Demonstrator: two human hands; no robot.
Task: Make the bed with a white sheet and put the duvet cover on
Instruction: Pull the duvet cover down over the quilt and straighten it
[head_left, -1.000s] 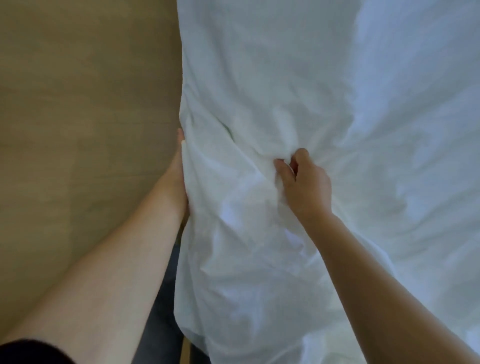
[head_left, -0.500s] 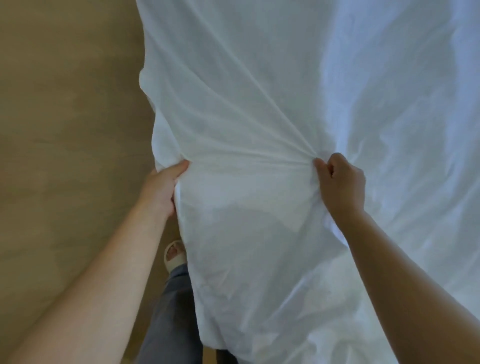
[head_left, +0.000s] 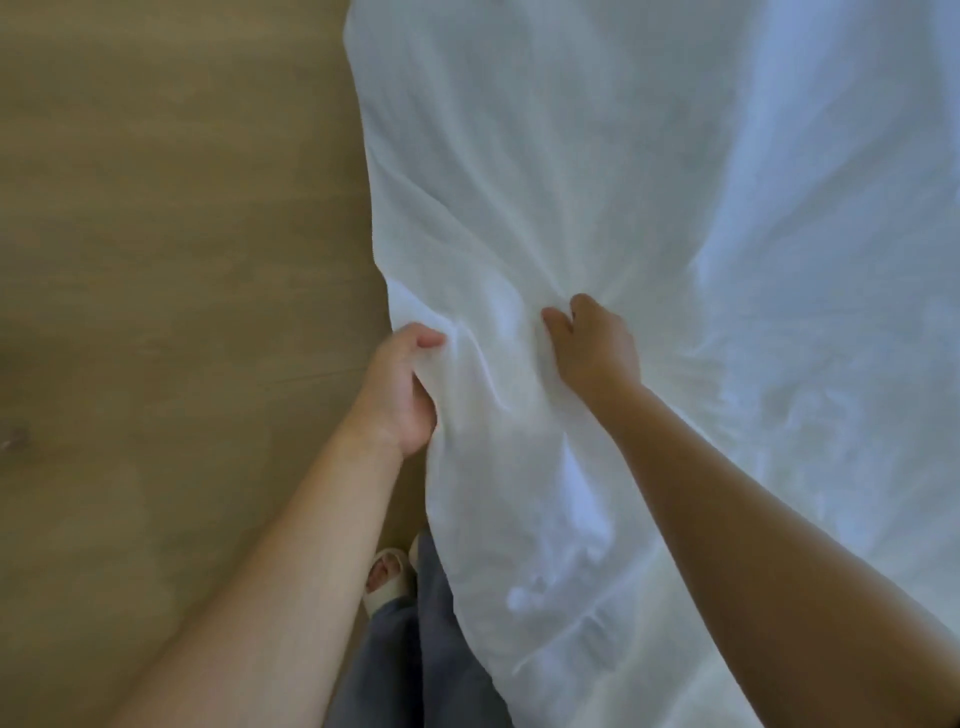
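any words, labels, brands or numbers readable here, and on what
None: no text can be read. The plain white fabric sheet, gripped by the left hand and the right hand, shows no label or print; nor do the tan wooden floor, grey trousers or pale sandal.

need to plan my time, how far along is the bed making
Nothing looks finished. In hand: the left hand and right hand both grip the white fabric, bunched, its edge hanging over the wooden floor. Left: spreading and smoothing it; nothing lies flat yet.
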